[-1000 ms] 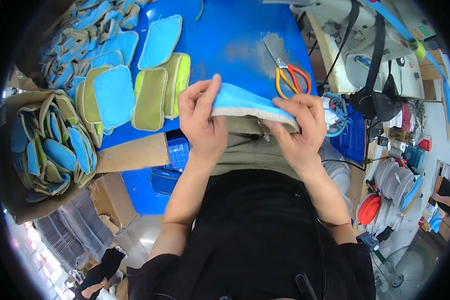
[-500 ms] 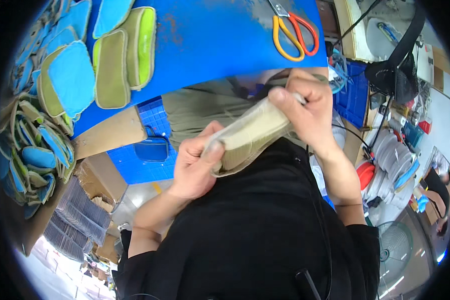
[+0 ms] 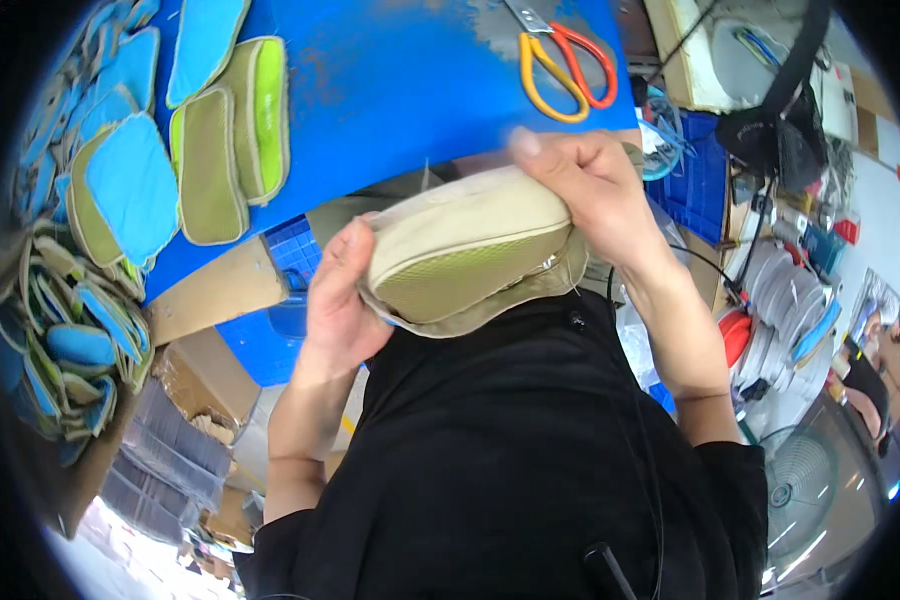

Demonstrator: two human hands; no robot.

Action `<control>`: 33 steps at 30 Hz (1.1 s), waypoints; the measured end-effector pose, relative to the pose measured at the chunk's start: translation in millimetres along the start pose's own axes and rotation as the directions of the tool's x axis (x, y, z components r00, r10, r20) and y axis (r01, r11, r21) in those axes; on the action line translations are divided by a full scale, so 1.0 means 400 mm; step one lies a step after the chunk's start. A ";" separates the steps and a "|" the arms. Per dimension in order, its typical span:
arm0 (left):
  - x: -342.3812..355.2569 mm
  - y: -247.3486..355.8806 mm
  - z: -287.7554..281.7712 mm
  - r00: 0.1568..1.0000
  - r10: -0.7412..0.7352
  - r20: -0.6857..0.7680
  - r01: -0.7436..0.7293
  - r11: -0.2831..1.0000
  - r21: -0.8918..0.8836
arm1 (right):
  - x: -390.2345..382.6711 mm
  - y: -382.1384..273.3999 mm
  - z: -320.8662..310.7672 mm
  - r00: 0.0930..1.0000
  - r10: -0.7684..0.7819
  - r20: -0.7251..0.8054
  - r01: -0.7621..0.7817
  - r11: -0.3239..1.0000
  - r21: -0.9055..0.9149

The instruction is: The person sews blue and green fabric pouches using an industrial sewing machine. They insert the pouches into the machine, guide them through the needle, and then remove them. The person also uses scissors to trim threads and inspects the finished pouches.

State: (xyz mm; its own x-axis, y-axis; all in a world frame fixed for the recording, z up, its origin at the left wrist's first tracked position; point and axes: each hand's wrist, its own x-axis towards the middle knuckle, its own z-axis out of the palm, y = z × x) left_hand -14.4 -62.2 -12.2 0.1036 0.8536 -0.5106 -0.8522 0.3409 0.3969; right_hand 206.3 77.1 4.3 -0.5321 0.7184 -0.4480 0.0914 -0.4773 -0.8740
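Observation:
A small fabric pouch (image 3: 475, 270), olive mesh with a cream side band and a loose hem along its lower edge, is held up in front of my body. My left hand (image 3: 342, 300) grips its left end, with the thumb at the front and the other fingers mostly hidden beneath. At the upper right end, my right hand (image 3: 600, 195) holds the pouch, its thumb slightly blurred along the top edge. The pouch looks bulged and three-dimensional, with its olive face turned toward me.
Scissors (image 3: 560, 80) with orange and red handles lie on the blue table (image 3: 390, 90). Olive pouches (image 3: 210, 165) and blue pieces (image 3: 135, 185) cover its left side. Below them, a cardboard box (image 3: 220, 290) holds a heap of similar pieces (image 3: 80, 345). A fan (image 3: 790, 490) stands at right.
The pouch has gone from flattened and stretched between my hands to rounded, with its olive mesh face and cream band showing. My left hand has shifted up and left; the view has shifted slightly.

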 end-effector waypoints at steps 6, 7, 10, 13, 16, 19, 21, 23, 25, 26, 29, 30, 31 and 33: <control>0.019 0.027 0.003 0.996 0.080 0.026 -0.081 0.995 0.062 | -0.001 -0.015 -0.001 0.995 0.086 0.045 -0.089 0.994 0.062; 0.024 0.033 0.012 0.997 0.068 0.043 -0.073 0.991 0.113 | 0.000 -0.007 -0.006 0.998 0.065 0.021 -0.066 0.997 0.043; 0.070 0.054 0.030 0.995 0.103 0.008 -0.097 0.911 0.401 | 0.009 0.014 -0.042 0.990 -0.131 -0.052 0.110 0.948 -0.300; 0.117 0.085 0.110 0.998 0.013 0.064 -0.056 0.685 0.726 | 0.009 -0.009 -0.011 0.931 -0.364 0.007 0.317 0.800 -0.509; 0.171 0.086 0.145 0.971 0.025 0.239 -0.196 0.659 0.726 | 0.002 -0.068 0.039 0.953 -0.298 0.053 0.276 0.784 -0.556; 0.154 0.081 0.147 0.897 0.255 0.363 -0.439 0.404 0.802 | 0.010 -0.045 0.016 0.968 -0.249 -0.038 0.227 0.929 -0.291; 0.148 0.062 0.103 0.814 0.383 0.437 -0.516 0.132 0.846 | 0.008 -0.033 0.016 0.957 -0.244 -0.159 0.236 0.969 -0.070; 0.140 0.044 0.093 0.670 0.496 0.552 -0.535 -0.192 0.823 | 0.013 -0.004 -0.002 0.937 -0.261 -0.230 0.268 0.963 -0.004; 0.141 0.028 0.077 0.640 0.567 0.519 -0.513 -0.188 0.838 | 0.009 0.011 0.006 0.939 -0.257 -0.227 0.262 0.965 -0.010; 0.148 0.022 0.070 0.626 0.594 0.505 -0.504 -0.187 0.843 | 0.000 0.010 0.012 0.934 -0.280 -0.220 0.274 0.960 -0.059; 0.151 0.002 0.075 0.607 0.630 0.484 -0.493 -0.179 0.851 | -0.010 -0.007 0.052 0.901 -0.394 -0.182 0.315 0.882 -0.350; 0.156 -0.009 0.071 0.607 0.618 0.499 -0.508 -0.180 0.842 | -0.009 -0.010 0.057 0.879 -0.457 -0.137 0.334 0.795 -0.507; 0.157 -0.018 0.069 0.607 0.606 0.514 -0.524 -0.181 0.833 | -0.009 -0.015 0.062 0.856 -0.510 -0.081 0.344 0.681 -0.646; 0.153 -0.026 0.066 0.660 0.605 0.446 -0.506 -0.082 0.859 | -0.017 -0.018 0.066 0.901 -0.420 -0.107 0.275 0.745 -0.608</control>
State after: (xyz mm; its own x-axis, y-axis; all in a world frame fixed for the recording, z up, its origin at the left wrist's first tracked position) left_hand 14.4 -3.3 -27.4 -0.2184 0.9449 0.2437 0.4577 -0.1214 0.8808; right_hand 187.1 62.3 18.5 -0.4280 0.9020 -0.0565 0.4331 0.1498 -0.8888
